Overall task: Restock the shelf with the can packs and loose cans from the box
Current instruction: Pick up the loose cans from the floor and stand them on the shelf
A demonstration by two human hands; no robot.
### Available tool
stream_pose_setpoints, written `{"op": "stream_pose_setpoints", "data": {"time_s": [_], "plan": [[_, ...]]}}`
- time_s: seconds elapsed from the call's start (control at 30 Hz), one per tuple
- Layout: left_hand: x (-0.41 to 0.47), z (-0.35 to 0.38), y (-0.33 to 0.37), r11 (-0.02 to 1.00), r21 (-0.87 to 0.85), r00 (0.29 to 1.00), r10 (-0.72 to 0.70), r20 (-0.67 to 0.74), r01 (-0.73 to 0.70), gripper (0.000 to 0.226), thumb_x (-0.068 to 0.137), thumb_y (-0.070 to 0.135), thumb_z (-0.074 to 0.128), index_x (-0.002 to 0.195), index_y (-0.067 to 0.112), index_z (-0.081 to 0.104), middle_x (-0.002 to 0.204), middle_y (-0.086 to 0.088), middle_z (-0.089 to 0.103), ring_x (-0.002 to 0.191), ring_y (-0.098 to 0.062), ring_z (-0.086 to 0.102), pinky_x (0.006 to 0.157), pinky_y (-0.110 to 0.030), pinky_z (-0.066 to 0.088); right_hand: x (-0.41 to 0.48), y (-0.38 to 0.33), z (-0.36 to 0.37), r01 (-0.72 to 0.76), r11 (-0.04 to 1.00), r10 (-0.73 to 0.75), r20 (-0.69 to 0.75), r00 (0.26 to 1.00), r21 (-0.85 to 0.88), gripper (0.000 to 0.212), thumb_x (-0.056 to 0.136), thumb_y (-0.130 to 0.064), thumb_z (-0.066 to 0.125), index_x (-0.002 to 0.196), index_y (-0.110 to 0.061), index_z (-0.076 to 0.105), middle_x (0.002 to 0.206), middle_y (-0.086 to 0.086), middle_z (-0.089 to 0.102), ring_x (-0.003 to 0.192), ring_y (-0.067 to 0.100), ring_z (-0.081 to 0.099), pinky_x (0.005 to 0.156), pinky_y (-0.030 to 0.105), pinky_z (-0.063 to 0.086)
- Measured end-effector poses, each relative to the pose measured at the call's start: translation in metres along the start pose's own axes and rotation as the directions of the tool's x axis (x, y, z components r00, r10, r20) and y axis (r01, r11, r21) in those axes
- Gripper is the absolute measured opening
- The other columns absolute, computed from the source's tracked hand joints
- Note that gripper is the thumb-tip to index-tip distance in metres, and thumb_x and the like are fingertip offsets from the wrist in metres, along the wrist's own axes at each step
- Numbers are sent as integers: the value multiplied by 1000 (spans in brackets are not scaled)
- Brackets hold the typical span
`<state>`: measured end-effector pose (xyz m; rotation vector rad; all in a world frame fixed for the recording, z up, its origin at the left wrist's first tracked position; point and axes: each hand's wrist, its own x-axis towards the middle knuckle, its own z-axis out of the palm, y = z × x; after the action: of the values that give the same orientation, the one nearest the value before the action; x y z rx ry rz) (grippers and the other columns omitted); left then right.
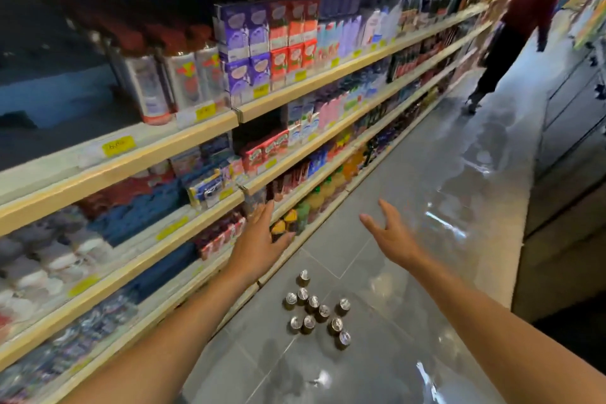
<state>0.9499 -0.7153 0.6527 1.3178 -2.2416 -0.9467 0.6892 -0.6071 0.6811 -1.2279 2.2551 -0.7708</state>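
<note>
- In the head view, the left hand (pixel 259 239) was stretched forward with its fingers straight and spread, the palm turned inward, and it held nothing.
- It hung in front of the lower levels of the shelf (pixel 98 182), its fingertips close to the packed goods there; whether it touched anything I could not tell.
- The right hand (pixel 390 236) was also held out over the floor (pixel 426 174), fingers relaxed and apart, thumb up, with nothing in its grasp.
- The two hands were well apart, at about the same height in the picture, both forearms bare.
- The loose cans (pixel 314 308), about ten small ones with silver tops and dark sides, stood upright in a loose cluster on the grey tiles.
- That cluster sat near the foot of the shelving, below the hands and between the two forearms, touched by neither hand.
- One can stood a little ahead of the rest, nearer the left hand.
- Higher on the shelving stood tall red-capped bottles (pixel 177 75), with purple cartons (pixel 236 33) and red cartons just beside them on the right.
- Yellow price tags (pixel 118 145) were stuck along the pale shelf edges.
- The lower levels at the left held blurred packs in white and blue, too soft to make out.
- Far down the aisle stood another person (pixel 531 6) in a dark red top.
- The tiles were glossy and showed bright reflections.
</note>
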Motion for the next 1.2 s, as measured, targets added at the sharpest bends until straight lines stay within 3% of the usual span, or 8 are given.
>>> {"op": "stream_pose_setpoints", "data": {"time_s": [0.13,0.23,0.33,0.47,0.53,0.8,0.93,1.2], "plan": [[44,31,-38,1000,12,998,-3,59,3,71,93,45,61,153,23,31,159,6,27,148,-11,19,115,-31,23,36,26,35,-27,998,32,80,996,-62,85,92,-61,49,156,-12,22,162,5,24,149,21,24,118,35,22],[83,58,-70,999,20,986,-31,166,28,57,91,44,63,143,26,46,140,14,46,130,-8,45,103,-25,37,64,49,62,-61,995,69,109,992,-78,108,74,-86,36,154,-14,28,160,3,31,145,21,31,117,36,27],[110,91,-106,995,52,946,-94,311,81,50,88,47,63,135,37,49,137,14,47,120,-9,54,97,-34,48,90,90,95,-143,988,150,124,981,-65,126,55,-103,27,149,-19,36,151,3,43,134,21,47,110,40,39],[127,133,-145,985,149,885,-143,443,85,43,88,44,63,130,39,51,132,18,49,98,-5,58,84,-27,48,109,129,137,-217,972,235,294,926,-93,74,87,-58,61,147,-20,39,145,6,48,122,21,56,105,39,44],[129,158,-166,978,196,849,-167,502,77,40,89,42,62,128,40,51,132,21,48,98,-5,59,84,-24,46,116,156,163,-242,963,266,323,908,-115,64,92,-46,63,146,-20,40,146,3,46,125,21,53,106,37,43],[129,291,-276,936,329,735,-312,602,128,49,88,46,59,134,40,46,140,17,44,114,-12,59,93,-29,47,153,289,289,-249,935,351,543,763,-254,66,79,-52,56,137,-23,49,128,1,58,117,21,58,96,28,43],[122,373,-335,912,379,717,-369,591,157,54,88,48,56,138,42,39,143,22,40,117,-9,57,91,-28,45,176,358,361,-201,931,352,602,717,-306,65,83,-30,67,144,-22,43,123,-2,55,122,23,54,93,25,40],[127,529,-456,895,417,730,-391,561,159,62,89,55,52,143,36,27,146,13,40,109,-13,63,83,-35,55,205,478,518,-66,925,313,653,690,-374,78,85,-21,64,152,-33,25,154,-4,33,123,27,56,95,38,52]]}}
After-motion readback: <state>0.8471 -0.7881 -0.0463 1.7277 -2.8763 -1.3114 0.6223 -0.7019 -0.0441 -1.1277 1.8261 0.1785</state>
